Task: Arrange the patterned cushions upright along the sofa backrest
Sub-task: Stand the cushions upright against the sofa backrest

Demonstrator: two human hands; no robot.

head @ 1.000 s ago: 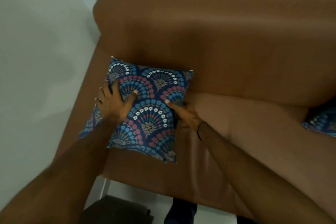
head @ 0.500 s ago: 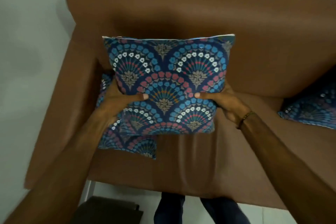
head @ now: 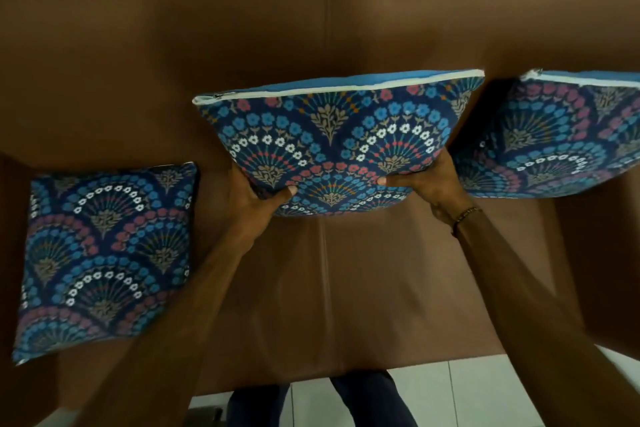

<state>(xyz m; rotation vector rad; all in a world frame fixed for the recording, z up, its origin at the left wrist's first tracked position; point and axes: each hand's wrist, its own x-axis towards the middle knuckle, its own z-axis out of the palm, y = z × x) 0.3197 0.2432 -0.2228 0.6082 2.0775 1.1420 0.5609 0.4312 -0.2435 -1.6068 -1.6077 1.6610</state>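
Observation:
A blue cushion with a fan-and-flower pattern (head: 336,142) is held upright over the middle of the brown sofa's seat, in front of the backrest (head: 242,31). My left hand (head: 258,199) grips its lower left edge and my right hand (head: 427,182) its lower right edge. Its white zipped seam faces up. A second patterned cushion (head: 104,253) lies flat on the seat at the left. A third patterned cushion (head: 554,139) stands leaning against the backrest at the right, partly cut off by the frame.
The sofa seat (head: 363,295) stretches below the held cushion. White floor tiles (head: 460,392) and my dark trouser legs (head: 367,399) show under the seat's front edge.
I lifted one cushion off the pile at the sofa's left end and carried it right to the middle; the view followed, so the right cushion now shows more fully.

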